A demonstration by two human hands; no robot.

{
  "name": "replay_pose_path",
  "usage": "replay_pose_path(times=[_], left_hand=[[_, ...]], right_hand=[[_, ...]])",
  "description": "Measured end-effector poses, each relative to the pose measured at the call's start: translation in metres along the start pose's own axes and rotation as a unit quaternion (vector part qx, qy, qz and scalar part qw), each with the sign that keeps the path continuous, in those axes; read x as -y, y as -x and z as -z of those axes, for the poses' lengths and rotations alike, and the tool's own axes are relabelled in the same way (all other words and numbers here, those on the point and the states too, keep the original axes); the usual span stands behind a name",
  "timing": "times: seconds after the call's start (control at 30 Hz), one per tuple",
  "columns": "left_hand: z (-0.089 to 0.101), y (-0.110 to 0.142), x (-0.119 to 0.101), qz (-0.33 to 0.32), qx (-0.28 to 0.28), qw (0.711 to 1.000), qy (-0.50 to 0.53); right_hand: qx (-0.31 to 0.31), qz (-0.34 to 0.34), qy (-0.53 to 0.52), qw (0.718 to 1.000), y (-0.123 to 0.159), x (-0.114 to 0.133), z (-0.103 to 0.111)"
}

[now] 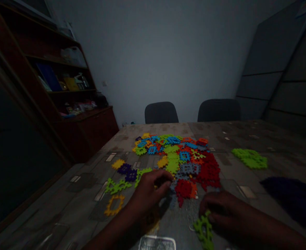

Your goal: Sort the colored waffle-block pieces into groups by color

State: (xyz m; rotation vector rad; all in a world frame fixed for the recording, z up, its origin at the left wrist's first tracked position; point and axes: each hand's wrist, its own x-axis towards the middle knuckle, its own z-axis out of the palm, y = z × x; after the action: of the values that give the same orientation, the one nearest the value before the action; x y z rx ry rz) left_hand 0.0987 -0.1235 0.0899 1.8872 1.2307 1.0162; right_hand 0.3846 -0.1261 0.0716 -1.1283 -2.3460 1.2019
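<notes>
My left hand reaches over the near edge of a pile of plastic interlocking building pieces. Its fingers are curved, with a gap between thumb and forefinger, and nothing shows clearly between them. Near its fingertips lie a grey-blue piece and red pieces. Nearer the front, my right hand is closed on a light green triangular building piece with toothed edges. Part of that piece is hidden behind the fingers. Joined lime green pieces stretch through the middle of the pile.
Left of the pile are a yellow square frame, green triangular pieces and purple pieces. A green stack and a dark purple stack lie right. Two chairs stand beyond the patterned table.
</notes>
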Motion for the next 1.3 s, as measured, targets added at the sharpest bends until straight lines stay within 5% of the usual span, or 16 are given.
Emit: replay_pose_path(times=[0.17, 0.33, 0.53, 0.67, 0.97, 1.1, 1.3], left_hand=[[0.018, -0.008, 0.008, -0.014, -0.049, 0.998, -0.037], [0.055, -0.015, 0.02, 0.008, -0.104, 0.99, -0.096], [0.093, -0.02, 0.052, 0.039, -0.14, 0.98, -0.137], [0.091, -0.022, 0.077, 0.068, -0.109, 0.98, -0.152], [0.102, -0.017, 0.078, 0.08, -0.042, 0.975, -0.202], [0.081, -0.017, 0.079, 0.085, -0.016, 0.969, -0.23], [0.052, -0.018, 0.087, 0.096, 0.009, 0.961, -0.259]], right_hand=[[-0.01, 0.009, 0.032, 0.999, 0.008, -0.004, 0.005], [0.073, -0.007, 0.051, 0.996, 0.017, -0.003, 0.005], [0.043, 0.156, 0.234, 0.959, -0.013, -0.041, -0.026], [-0.042, 0.244, 0.344, 0.906, -0.033, -0.077, -0.051], [-0.052, 0.256, 0.359, 0.896, -0.044, -0.117, -0.063], [-0.084, 0.245, 0.354, 0.899, -0.041, -0.12, -0.066], [-0.118, 0.298, 0.387, 0.865, -0.049, -0.135, -0.069]])
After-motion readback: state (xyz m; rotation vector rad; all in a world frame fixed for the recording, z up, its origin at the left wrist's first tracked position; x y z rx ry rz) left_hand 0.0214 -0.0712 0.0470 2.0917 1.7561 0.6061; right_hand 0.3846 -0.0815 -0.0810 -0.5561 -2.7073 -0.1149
